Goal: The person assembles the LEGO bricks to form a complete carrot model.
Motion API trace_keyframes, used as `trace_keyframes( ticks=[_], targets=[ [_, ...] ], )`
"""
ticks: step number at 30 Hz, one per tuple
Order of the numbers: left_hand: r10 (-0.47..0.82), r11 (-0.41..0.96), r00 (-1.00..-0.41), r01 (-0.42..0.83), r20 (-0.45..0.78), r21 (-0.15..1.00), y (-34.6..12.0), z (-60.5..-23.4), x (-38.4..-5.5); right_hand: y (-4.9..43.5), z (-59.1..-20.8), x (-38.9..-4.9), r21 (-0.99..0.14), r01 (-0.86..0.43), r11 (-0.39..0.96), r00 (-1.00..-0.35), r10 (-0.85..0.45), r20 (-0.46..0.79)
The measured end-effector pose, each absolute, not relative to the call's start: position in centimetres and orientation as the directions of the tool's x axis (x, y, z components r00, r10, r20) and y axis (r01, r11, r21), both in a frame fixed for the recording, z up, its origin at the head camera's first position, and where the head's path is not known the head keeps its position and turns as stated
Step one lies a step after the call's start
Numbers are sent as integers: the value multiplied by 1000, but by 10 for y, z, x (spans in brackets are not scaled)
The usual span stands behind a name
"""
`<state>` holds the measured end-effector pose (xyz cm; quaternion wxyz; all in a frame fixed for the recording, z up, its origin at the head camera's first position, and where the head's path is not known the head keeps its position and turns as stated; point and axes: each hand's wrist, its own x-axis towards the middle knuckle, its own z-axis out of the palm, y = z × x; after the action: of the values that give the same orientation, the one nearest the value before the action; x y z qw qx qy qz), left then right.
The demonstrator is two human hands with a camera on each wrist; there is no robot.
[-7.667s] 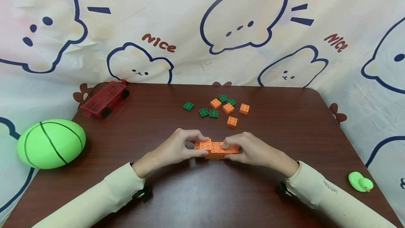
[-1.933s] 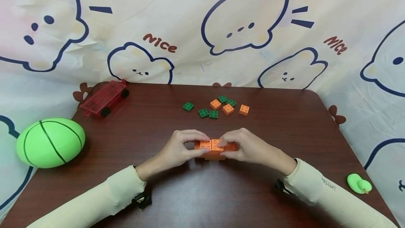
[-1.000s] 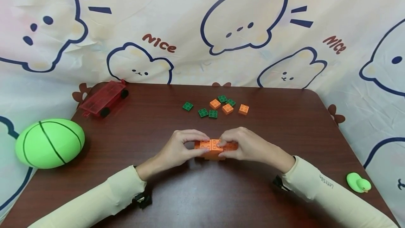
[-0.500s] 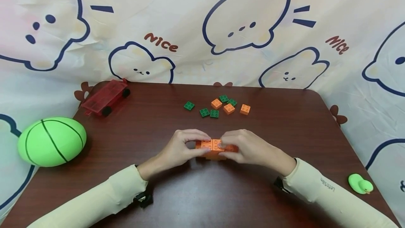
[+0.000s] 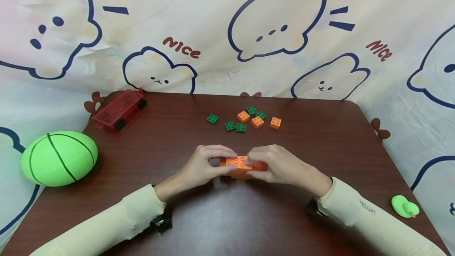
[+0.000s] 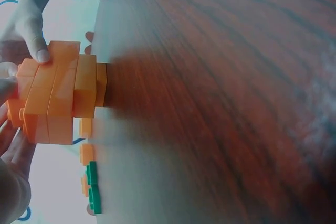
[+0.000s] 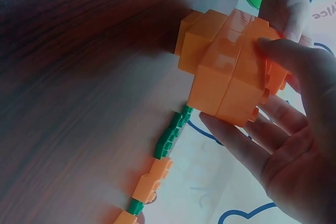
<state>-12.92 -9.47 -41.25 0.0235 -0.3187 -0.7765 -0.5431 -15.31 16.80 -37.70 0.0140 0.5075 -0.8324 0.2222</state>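
Observation:
An orange building-block stack [image 5: 241, 174] stands on the table between the two hands. It has several layers, narrower at the bottom, and two studded bricks sit side by side on top. My left hand [image 5: 203, 164] pinches the stack's left part, thumb on the near side and fingers on the far side. The right hand [image 5: 281, 165] pinches the right top brick in the same way, covering part of the stack's right end. In the right wrist view the right thumb [image 7: 289, 51] presses the near face of the stack [image 7: 223, 66]. The left wrist view shows the stack [image 6: 58, 93] side-on.
Beyond the hands lie loose orange bricks [image 5: 257, 122] and several green bricks [image 5: 241, 127]. A translucent red toy cart [image 5: 119, 110] is at the back left, a green ball [image 5: 59, 158] at the left edge. A green toy duck [image 5: 404, 206] sits at the right edge.
Since the oldest frame, the nearest loose orange brick has left the table, and a second brick stands beside the first on top of the stack. Over the last second the hands barely move.

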Motion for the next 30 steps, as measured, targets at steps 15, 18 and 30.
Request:
trace_keyframes(
  ticks=[15, 18, 30],
  targets=[
    [462, 218, -792, 537, 399, 815, -94, -414, -129, 167, -374, -162, -501, -780, 376, -519, -835, 182],
    [463, 217, -787, 546, 407, 809, -92, -414, -131, 169, -374, -162, -493, -781, 383, -521, -835, 178],
    [460, 217, -779, 564, 426, 797, -92, -416, -129, 171, -382, -159, -518, -762, 389, -534, -830, 162]
  ],
)
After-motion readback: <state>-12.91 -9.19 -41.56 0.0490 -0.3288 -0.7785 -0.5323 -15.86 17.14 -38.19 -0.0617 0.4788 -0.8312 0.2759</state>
